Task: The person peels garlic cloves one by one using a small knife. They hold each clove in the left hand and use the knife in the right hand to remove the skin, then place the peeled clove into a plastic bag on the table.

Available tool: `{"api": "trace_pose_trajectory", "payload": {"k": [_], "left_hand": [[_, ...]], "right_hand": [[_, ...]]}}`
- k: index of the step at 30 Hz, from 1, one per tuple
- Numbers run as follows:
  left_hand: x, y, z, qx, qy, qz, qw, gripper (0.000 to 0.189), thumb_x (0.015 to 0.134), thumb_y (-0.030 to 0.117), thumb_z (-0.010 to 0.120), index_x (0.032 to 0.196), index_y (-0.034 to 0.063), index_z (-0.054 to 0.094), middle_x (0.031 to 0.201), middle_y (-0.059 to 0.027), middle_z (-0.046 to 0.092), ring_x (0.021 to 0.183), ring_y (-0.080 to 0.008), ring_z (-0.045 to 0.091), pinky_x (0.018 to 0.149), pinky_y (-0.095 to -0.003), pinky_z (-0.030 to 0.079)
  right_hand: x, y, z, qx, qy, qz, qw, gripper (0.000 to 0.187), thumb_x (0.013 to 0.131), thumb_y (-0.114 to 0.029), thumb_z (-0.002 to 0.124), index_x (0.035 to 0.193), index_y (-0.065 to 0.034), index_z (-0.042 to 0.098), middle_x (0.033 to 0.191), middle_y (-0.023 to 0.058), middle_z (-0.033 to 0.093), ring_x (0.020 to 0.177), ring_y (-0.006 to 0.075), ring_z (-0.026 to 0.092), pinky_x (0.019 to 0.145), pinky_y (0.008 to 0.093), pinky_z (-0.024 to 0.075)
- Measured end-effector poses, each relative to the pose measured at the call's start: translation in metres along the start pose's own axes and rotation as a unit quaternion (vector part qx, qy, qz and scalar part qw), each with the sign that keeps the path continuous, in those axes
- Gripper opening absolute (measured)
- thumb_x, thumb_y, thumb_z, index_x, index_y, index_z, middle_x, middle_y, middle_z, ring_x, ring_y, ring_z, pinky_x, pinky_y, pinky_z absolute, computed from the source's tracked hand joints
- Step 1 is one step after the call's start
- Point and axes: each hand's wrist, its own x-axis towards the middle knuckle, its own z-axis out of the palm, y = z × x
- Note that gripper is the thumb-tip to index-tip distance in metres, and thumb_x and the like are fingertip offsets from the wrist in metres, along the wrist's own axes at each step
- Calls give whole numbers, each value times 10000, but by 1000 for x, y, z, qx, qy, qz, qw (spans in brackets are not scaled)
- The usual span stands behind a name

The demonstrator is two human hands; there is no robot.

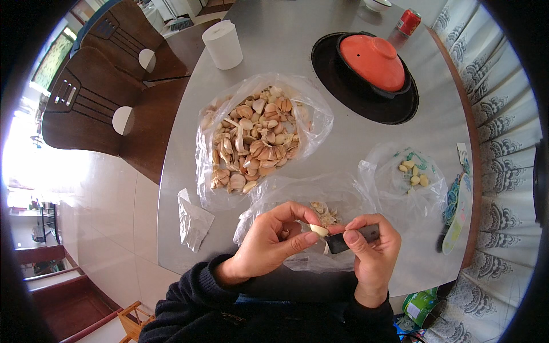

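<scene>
My left hand (279,240) pinches a pale garlic clove (318,230) between thumb and forefinger. A brownish piece shows among its curled fingers, too hidden to name surely. In my right hand (375,251) is a small dark knife (338,243), its blunt-ended blade close to the clove. Beneath both hands a clear plastic bag (300,188) lies spread, with garlic skins (324,213) on it. Farther off, an open plastic bag (315,128) holds many unpeeled garlic cloves and bulbs (257,141). To the right, several peeled cloves (414,173) rest on another plastic bag (373,160).
On the metal-topped table (287,51) stand a paper roll (223,45), a red-lidded pot (373,62) on a black round plate, a red can (408,22) and a white bowl (377,4). A crumpled wrapper (193,221) lies left. Blue cord (451,201) lies right. Wooden chairs (85,103) line the left side.
</scene>
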Motion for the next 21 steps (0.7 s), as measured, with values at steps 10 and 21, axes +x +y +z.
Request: {"api": "trace_pose_trajectory", "payload": {"k": [10, 21], "left_hand": [[0, 1, 1, 19, 24, 25, 999, 170, 864, 30, 573, 1010, 6, 489, 1038, -73, 577, 872, -72, 553, 730, -203, 459], [-1, 2, 0, 123, 30, 34, 991, 157, 854, 19, 585, 991, 17, 508, 997, -49, 600, 691, -11, 488, 611, -156, 405]], "right_hand": [[3, 1, 0, -9, 26, -21, 999, 140, 789, -7, 658, 896, 43, 583, 842, 135, 650, 779, 141, 610, 717, 221, 471], [2, -1, 3, -11, 4, -31, 999, 114, 830, -25, 615, 903, 49, 569, 898, 189, 650, 853, 190, 631, 748, 247, 495]]}}
